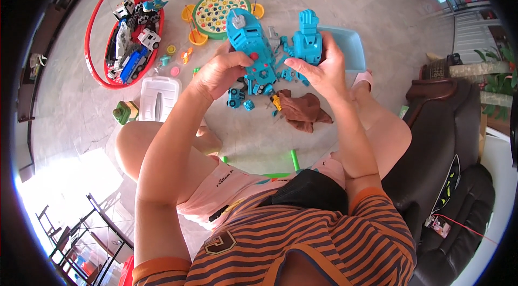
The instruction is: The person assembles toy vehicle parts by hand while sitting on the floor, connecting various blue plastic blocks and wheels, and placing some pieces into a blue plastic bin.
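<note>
My left hand (222, 73) is closed around the side of a turquoise toy ship (251, 43), its thumb on the top near a red button. The ship's rounded end, with a grey piece on it, points away from me. In my right hand (328, 70) is a turquoise toy part (308, 43) with a blocky, notched upper end, gripped between thumb and fingers. The two pieces are held apart, side by side, above the floor. Below them lie small blue toy vehicles (235, 97), a small yellow toy piece (277, 102) and a brown cloth (302, 111).
A light blue bin (352, 51) stands behind my right hand. Beyond the ship sits a round toy fishing game (202, 1). To the left are a red basket (89, 59) of toy vehicles, a white plastic container (170, 87) and a green toy (124, 113). A dark sofa (431, 151) is at right.
</note>
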{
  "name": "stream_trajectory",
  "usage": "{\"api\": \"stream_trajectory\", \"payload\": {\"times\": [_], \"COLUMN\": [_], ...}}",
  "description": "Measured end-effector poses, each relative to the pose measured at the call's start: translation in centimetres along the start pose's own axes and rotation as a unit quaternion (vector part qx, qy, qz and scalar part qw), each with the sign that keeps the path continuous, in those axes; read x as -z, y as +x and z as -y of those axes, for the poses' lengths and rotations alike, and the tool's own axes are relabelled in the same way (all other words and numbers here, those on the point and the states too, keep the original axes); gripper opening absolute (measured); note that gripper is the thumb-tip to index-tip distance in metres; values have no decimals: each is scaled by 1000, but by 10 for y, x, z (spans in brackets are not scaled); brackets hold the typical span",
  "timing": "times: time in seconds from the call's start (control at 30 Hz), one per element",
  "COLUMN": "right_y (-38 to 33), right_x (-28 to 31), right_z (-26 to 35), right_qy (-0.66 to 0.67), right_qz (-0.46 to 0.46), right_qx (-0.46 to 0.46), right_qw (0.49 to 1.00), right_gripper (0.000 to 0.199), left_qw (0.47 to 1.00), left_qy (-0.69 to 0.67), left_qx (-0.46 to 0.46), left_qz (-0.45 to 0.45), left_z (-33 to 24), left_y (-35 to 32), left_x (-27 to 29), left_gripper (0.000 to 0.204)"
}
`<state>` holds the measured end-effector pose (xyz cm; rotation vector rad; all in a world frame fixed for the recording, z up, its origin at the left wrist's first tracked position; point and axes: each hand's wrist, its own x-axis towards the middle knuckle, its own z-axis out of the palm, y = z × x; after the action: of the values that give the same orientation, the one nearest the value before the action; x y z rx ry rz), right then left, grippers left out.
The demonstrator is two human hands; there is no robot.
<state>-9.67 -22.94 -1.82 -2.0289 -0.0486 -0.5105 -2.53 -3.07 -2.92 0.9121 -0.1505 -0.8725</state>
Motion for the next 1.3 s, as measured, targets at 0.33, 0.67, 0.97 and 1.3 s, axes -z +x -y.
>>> {"api": "stream_trajectory", "payload": {"times": [0.33,0.67,0.97,1.3], "right_y": [-5,-5,-5,-5], "right_x": [-11,-10,-15,-12], "right_z": [-1,-1,-8,-6], "right_qy": [108,66,137,197], "right_qz": [44,34,34,57], "right_qx": [-8,-24,-62,-103], "right_qw": [993,997,988,973], "right_gripper": [40,36,35,30], "left_qw": [999,998,998,998], "left_qy": [42,46,44,54], "left_qx": [11,21,35,10], "left_qz": [28,28,30,34], "left_z": [-1,2,3,4], "left_y": [-4,-3,-3,-3], "left_x": [-4,-5,-4,-5], "left_gripper": [55,55,57,53]}}
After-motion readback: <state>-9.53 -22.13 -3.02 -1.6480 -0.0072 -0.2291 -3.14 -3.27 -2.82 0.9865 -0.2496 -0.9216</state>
